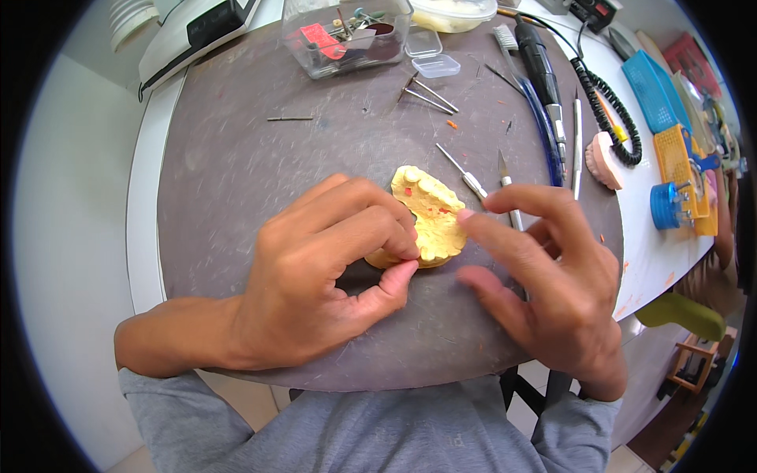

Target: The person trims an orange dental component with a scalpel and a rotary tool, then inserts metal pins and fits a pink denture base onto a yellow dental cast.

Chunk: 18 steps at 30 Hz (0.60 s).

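Grey cloth of my shirt (394, 430) lies nearest, on my side of the pale yellow, horseshoe-shaped plaster dental cast (435, 217) on the scratched grey-brown worktop (229, 189). At the cast's near left edge my left hand (319, 260) pinches it between thumb and fingers. At its right edge my right hand (556, 284) is loosely spread, index fingertip touching or just beside it. It looks light and stiff, probably brittle along the teeth; the base seems the safer hold.

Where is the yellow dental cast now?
In the head view, the yellow dental cast is just right of centre, between the left hand and the right hand.
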Motion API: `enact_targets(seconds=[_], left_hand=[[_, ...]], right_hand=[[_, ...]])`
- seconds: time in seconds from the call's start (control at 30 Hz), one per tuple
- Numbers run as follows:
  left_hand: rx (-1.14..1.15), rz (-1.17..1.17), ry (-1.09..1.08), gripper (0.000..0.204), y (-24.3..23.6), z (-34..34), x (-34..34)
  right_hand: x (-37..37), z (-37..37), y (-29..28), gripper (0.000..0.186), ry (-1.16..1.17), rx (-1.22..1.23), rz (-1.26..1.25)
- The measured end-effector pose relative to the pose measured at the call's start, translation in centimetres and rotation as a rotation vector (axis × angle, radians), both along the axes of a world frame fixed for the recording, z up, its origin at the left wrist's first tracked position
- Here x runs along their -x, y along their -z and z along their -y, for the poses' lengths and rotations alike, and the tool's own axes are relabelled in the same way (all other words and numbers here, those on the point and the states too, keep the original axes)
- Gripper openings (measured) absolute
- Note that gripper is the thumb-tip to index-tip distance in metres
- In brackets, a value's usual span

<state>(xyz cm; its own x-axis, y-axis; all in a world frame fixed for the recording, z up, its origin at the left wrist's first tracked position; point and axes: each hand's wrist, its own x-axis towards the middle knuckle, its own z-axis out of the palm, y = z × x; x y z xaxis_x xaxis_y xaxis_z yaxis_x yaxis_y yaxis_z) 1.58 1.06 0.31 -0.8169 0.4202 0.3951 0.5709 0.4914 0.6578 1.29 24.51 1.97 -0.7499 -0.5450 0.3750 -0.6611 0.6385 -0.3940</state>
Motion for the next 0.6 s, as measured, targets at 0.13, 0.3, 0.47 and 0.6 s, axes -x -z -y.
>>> enact_targets(seconds=[0.13, 0.3, 0.47, 0.6], left_hand=[[0.005, -0.012, 0.011, 0.023, -0.1, -0.1, 0.2], [0.007, -0.101, 0.037, 0.022, 0.2, -0.2, 0.5], [0.033, -0.063, 0.019, 0.022, 0.1, -0.1, 0.4], [-0.016, -0.045, -0.007, 0.023, 0.2, -0.3, 0.1]], right_hand=[[0.3, 0.5, 0.7, 0.035, -0.092, -0.027, -0.063], [0.5, 0.6, 1.5, 0.031, -0.119, -0.001, -0.098], [0.3, 0.6, 1.7, 0.03, -0.113, -0.006, -0.117], [0.2, 0.8, 1.5, 0.029, -0.108, 0.003, -0.11]])
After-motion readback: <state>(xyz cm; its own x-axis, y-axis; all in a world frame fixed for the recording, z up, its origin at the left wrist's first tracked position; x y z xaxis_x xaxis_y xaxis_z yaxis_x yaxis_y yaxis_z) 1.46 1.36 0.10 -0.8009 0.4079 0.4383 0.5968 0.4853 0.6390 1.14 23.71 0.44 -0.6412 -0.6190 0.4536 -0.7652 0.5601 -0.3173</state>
